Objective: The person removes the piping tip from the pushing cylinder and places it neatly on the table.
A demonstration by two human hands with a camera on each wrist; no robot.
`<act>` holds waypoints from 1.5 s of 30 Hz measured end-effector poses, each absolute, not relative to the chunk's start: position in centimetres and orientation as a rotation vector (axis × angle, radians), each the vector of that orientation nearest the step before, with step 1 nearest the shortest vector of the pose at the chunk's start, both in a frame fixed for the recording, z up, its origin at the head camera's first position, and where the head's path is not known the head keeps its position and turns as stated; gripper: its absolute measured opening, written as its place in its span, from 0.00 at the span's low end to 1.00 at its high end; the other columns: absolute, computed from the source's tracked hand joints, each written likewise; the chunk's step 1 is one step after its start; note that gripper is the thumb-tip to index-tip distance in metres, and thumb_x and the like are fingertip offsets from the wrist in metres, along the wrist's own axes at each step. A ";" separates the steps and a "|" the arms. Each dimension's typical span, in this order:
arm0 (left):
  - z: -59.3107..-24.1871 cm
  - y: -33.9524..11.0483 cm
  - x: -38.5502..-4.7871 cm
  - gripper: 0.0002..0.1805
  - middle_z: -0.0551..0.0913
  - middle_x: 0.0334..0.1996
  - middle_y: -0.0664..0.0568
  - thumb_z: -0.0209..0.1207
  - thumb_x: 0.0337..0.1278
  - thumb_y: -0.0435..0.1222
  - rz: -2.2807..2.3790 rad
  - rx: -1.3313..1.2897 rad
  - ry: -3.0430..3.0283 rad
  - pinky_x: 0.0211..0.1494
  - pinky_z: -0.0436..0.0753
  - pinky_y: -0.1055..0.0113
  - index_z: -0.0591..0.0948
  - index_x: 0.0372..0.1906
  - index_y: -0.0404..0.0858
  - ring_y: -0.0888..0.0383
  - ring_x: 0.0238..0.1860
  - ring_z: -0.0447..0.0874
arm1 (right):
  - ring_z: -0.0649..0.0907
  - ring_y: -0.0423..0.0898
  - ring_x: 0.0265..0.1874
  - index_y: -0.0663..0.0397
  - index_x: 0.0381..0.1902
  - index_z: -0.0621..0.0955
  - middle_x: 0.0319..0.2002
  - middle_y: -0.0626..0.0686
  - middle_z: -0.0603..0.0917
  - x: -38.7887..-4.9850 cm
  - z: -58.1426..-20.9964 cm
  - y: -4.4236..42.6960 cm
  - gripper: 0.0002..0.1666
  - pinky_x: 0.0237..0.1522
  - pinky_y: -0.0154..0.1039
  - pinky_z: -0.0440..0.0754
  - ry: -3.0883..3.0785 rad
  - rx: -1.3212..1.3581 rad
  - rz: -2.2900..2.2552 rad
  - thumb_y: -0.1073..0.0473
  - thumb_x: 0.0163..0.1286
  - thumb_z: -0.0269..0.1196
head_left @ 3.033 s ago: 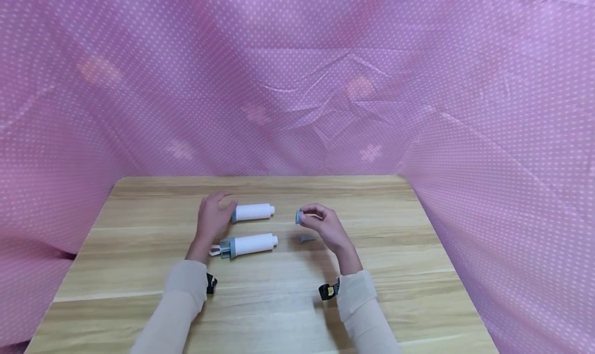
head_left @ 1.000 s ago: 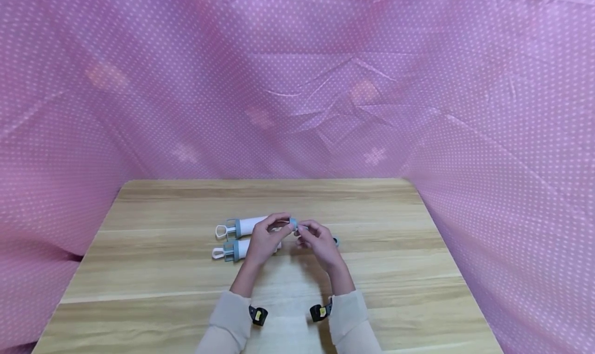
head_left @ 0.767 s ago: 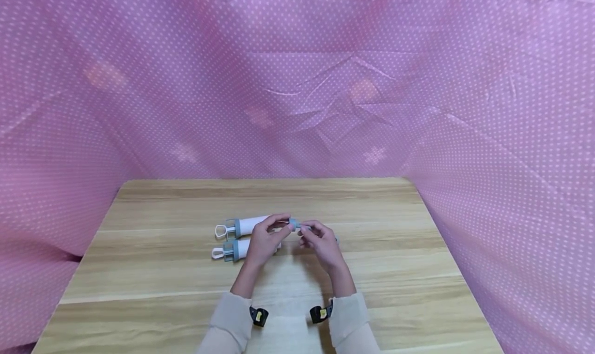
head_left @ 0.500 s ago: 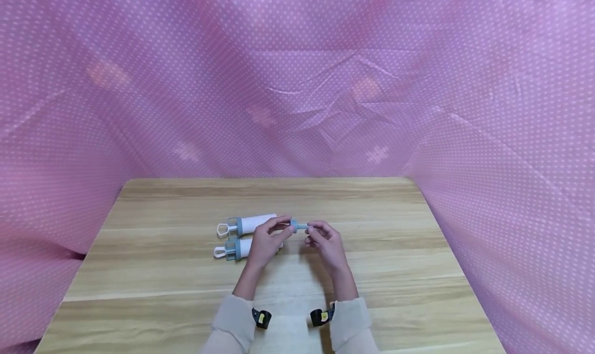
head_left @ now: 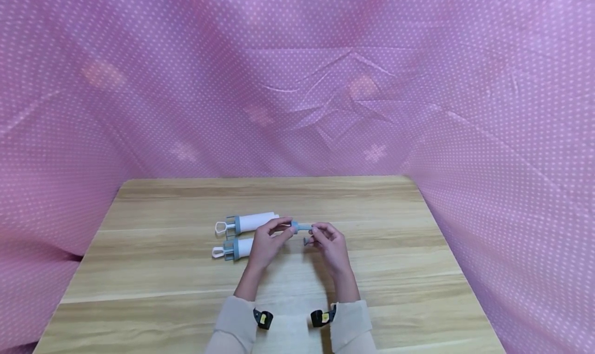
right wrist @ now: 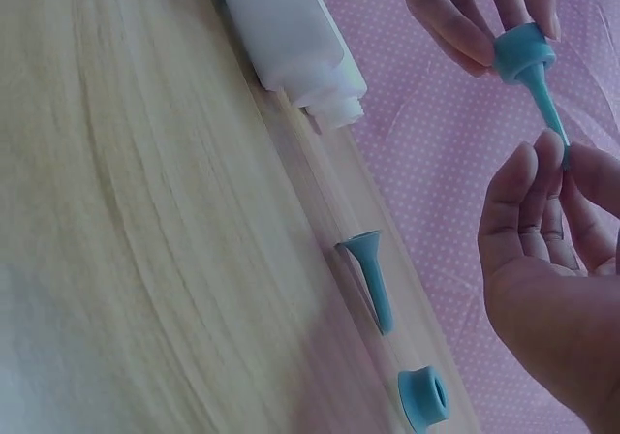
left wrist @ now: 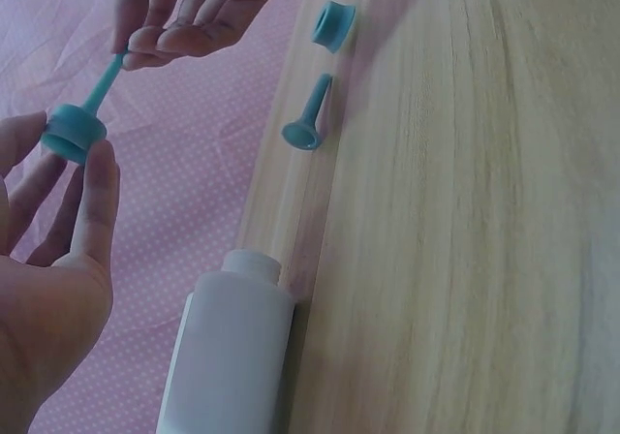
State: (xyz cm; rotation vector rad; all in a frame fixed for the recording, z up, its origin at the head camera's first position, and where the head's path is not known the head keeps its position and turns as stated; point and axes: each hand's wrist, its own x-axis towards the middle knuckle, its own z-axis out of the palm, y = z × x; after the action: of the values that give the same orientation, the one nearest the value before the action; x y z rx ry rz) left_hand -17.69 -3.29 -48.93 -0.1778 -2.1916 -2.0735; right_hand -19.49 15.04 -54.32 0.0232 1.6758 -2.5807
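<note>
In the head view my left hand pinches a teal ring-shaped cap between thumb and fingers. A slim teal tapered nozzle sticks out of the cap, and my right hand pinches its narrow tip. Both parts are held above the table. Below lie a second flared nozzle and a second teal cap; in the head view the right hand hides that cap. Two white syringe-like tubes with teal collars and white loop handles lie to the left, the nearer one partly behind my left hand.
The wooden table extends on both sides of the hands. Pink dotted cloth hangs behind it and along both sides. Black wrist cameras sit at both cuffs.
Three seconds ago my left hand was at the farther tube and my right held a cap. Since then both hands have met at the cap and nozzle; my right has slid slightly right, showing more nozzle.
</note>
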 end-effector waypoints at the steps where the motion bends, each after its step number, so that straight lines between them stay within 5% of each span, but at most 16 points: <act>1: -48.9 -3.3 -17.7 0.16 0.84 0.54 0.36 0.68 0.62 0.29 -2.067 -0.185 -2.193 0.44 0.83 0.72 0.84 0.53 0.27 0.39 0.51 0.84 | 0.84 0.46 0.30 0.62 0.43 0.81 0.34 0.52 0.84 -19.5 -54.4 15.1 0.04 0.40 0.38 0.85 1.678 0.025 -2.581 0.67 0.73 0.63; 19: -50.5 -3.0 -18.1 0.15 0.86 0.49 0.37 0.69 0.59 0.28 -2.028 -0.224 -2.178 0.58 0.80 0.45 0.85 0.51 0.27 0.43 0.48 0.86 | 0.83 0.43 0.29 0.58 0.40 0.82 0.32 0.52 0.85 -19.1 -54.0 14.6 0.04 0.37 0.35 0.85 1.594 -0.009 -2.649 0.70 0.72 0.61; 27: -53.0 -2.9 -18.9 0.17 0.88 0.48 0.47 0.72 0.56 0.35 -1.989 -0.187 -2.191 0.57 0.82 0.58 0.88 0.50 0.35 0.53 0.49 0.86 | 0.83 0.43 0.29 0.61 0.42 0.81 0.33 0.53 0.85 -19.1 -53.7 14.3 0.03 0.38 0.35 0.85 1.597 -0.016 -2.642 0.69 0.72 0.62; 45: -52.8 -3.0 -18.6 0.20 0.88 0.48 0.46 0.74 0.56 0.40 -1.997 -0.179 -2.186 0.55 0.82 0.48 0.88 0.50 0.34 0.51 0.49 0.86 | 0.83 0.41 0.27 0.58 0.40 0.83 0.31 0.50 0.85 -18.8 -53.3 13.3 0.08 0.34 0.31 0.82 1.554 0.026 -2.680 0.72 0.74 0.58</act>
State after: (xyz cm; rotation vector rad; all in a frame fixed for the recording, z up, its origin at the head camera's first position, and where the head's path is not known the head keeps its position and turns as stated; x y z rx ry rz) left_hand -18.61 -3.05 -52.80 -0.1785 -2.1858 -1.9975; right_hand -18.75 13.26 -53.30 0.0255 1.5538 -2.6796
